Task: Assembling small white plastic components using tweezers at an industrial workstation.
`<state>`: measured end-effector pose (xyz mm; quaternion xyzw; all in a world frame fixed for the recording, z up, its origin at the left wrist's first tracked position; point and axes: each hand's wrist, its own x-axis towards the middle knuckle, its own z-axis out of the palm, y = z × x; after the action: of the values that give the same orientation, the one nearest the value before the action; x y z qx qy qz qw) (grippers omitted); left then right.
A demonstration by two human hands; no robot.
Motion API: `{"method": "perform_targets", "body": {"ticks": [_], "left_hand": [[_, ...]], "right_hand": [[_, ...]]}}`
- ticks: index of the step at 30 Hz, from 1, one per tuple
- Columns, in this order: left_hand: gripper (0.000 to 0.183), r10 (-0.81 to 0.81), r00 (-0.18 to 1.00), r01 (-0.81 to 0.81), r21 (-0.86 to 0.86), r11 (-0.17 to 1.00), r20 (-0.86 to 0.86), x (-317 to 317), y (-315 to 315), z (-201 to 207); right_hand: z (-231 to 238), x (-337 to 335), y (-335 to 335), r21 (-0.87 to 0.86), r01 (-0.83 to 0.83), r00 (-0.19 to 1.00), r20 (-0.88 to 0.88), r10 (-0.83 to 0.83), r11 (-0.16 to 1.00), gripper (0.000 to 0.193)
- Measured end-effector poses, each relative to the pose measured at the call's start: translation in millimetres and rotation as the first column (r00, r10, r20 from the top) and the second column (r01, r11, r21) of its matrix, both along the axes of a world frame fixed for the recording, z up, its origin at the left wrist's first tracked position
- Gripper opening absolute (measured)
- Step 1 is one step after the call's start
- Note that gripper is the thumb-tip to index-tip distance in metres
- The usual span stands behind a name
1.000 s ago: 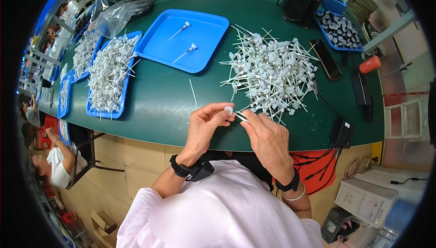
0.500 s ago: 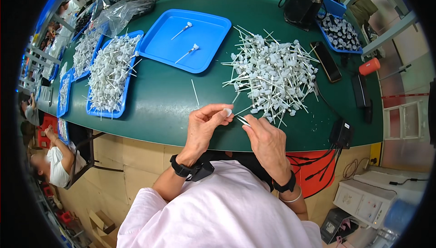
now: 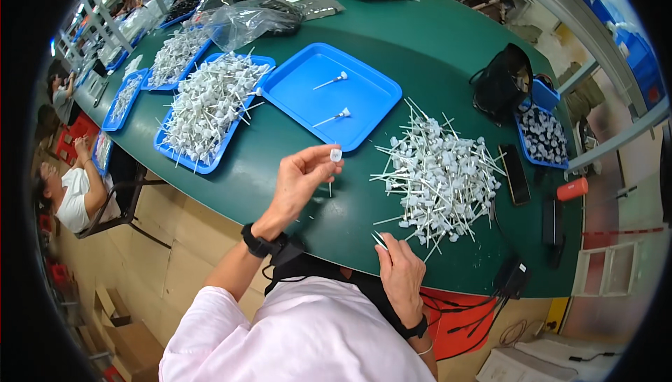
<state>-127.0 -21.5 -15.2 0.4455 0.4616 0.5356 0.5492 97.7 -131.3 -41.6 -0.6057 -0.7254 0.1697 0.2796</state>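
My left hand [image 3: 299, 180] pinches a small white plastic piece [image 3: 336, 155] between thumb and fingertips, raised over the table close to the blue tray [image 3: 318, 47]. In my right hand [image 3: 402, 270] is a pair of tweezers [image 3: 379, 240], with its pointed tips angled up and left near the table's front edge. Two white-headed sticks [image 3: 340, 114] lie apart on that tray. To the right spreads a heap of white-headed sticks [image 3: 441, 179]. Below my left fingers shows a thin pale stick [image 3: 331, 190], apparently loose on the table.
Heaped blue trays [image 3: 204, 169] stand on the left, with clear bags [image 3: 245, 25] behind. At the right are a phone [image 3: 515, 175], a black bag [image 3: 502, 84], a tray of dark and white parts [image 3: 542, 137] and a cabled black box [image 3: 511, 277]. A person [image 3: 87, 189] sits at the left.
My view has swung, so the table sits lower and farther right. My left hand has lifted away from the right one toward the tray, carrying the white piece. The right keeps the tweezers.
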Motion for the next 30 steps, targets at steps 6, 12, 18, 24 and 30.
{"method": "perform_targets", "body": {"ticks": [6, 12, 18, 24, 30], "left_hand": [[0.027, 0.066, 0.998, -0.066, -0.004, 0.998, -0.022, -6.7, 42.3, -1.3], [0.032, 0.052, 0.994, -0.051, -0.009, 0.999, 0.093, 1.2, 59.5, -7.3], [0.031, 0.018, 0.975, -0.006, -0.051, 0.999, 0.221, -0.8, 64.8, -15.5], [0.031, -0.013, 0.956, 0.037, -0.076, 0.996, 0.293, -1.8, 66.5, -17.2], [0.055, 0.003, 0.969, 0.020, -0.091, 0.996, 0.249, -1.5, 77.8, -19.9]], "right_hand": [[-9.2, -2.0, 2.0, 0.118, 0.032, 0.999, -0.006, -0.032, 0.993, 0.021], [-13.9, -1.3, 1.6, 0.145, 0.038, 0.999, -0.015, -0.036, 0.989, 0.024], [-16.6, -1.9, 2.0, 0.145, 0.035, 0.999, -0.011, -0.034, 0.989, 0.024], [-15.2, -2.8, 2.3, 0.134, 0.036, 0.999, -0.008, -0.035, 0.990, 0.024], [-14.2, -1.8, 2.4, 0.149, 0.044, 0.999, -0.025, -0.041, 0.988, 0.024]]}}
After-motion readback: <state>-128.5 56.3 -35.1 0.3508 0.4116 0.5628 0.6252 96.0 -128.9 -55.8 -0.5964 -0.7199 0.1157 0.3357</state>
